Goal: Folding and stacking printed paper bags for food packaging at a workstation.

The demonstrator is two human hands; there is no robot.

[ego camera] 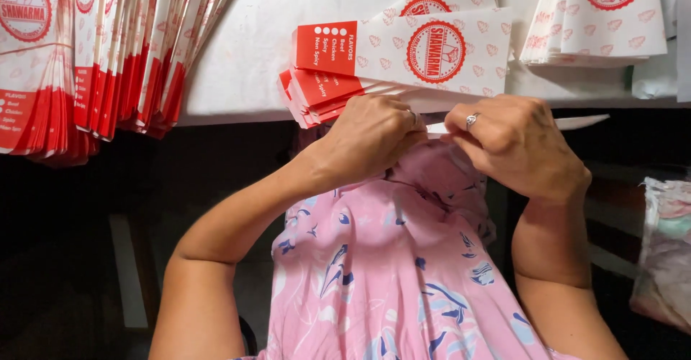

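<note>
Pink cloth (403,259) with blue and white floral print fills the lower centre of the frame, bunched and gathered into folds at its top edge, just below the white table (245,51). Both hands meet at that gathered edge in the middle of the frame. Left hand (371,137) has its fingers curled tight, pinching a fold of the cloth, with a ring on one finger. Right hand (511,144) is likewise curled shut, its fingertips hidden under the knuckles where they press into the same bunch; it wears a ring too. A thin white strip (576,122) juts out to the right from between the hands, and whether either hand grips it cannot be told. Just above the hands, at the table's edge, lies a fanned pile of sleeves (403,54), white paper with red ends and a round red stamp. A larger stack (93,51) of the same sleeves stands on edge at upper left, and another stack (604,15) lies at upper right. A crumpled bag (666,252) sits at the right edge.
</note>
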